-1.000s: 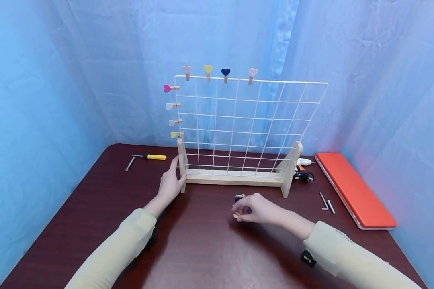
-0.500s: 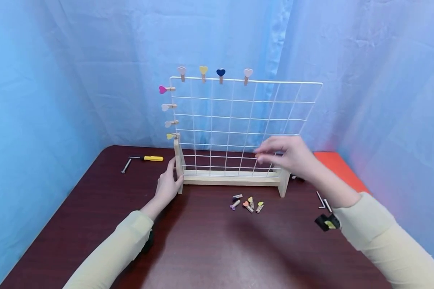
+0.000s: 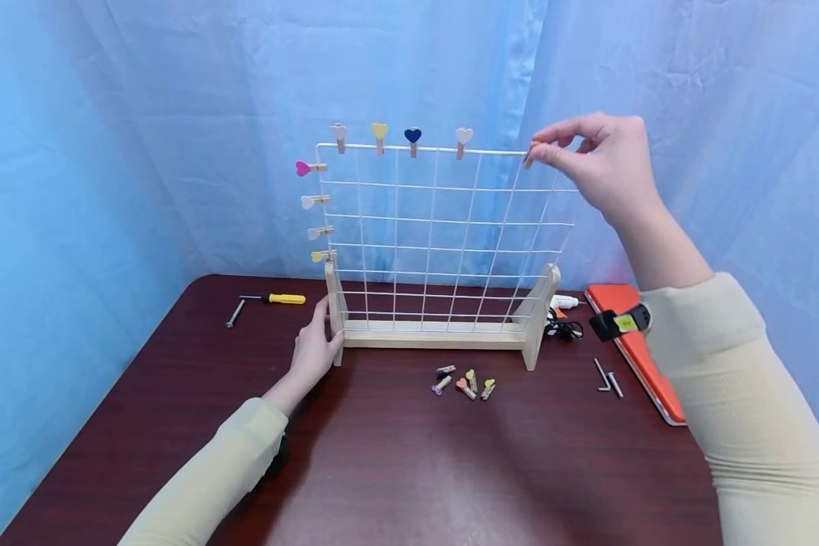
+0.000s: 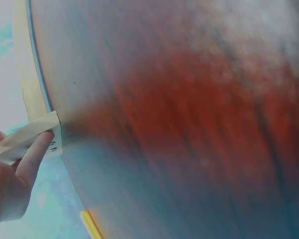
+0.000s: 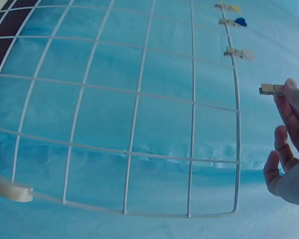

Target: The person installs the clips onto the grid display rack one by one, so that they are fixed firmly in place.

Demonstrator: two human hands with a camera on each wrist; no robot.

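A white wire grid [image 3: 437,186] stands upright in a wooden stand [image 3: 437,341]. My left hand [image 3: 314,349] grips the stand's left upright [image 4: 32,137], thumb on the near side. Up at the grid's top right, my right hand [image 3: 604,163] pinches a small wooden clothespin [image 5: 272,89] between thumb and finger. The right wrist view shows this clothespin just off the top wire, its head covered by the fingertips. Heart-topped clothespins sit along the top wire, among them a navy one [image 3: 412,140], and down the left side, including a pink one [image 3: 307,168].
Several loose heart clothespins [image 3: 467,387] lie before the stand. A yellow-handled screwdriver [image 3: 283,299] and a bolt [image 3: 235,313] are on the left. To the right are a hex key [image 3: 600,374], another bolt [image 3: 616,384], a black cable [image 3: 566,328] and a red case [image 3: 644,364].
My right hand has lifted a clothespin from the loose ones on the table up to the grid's top wire at the right. My left hand stays on the stand.
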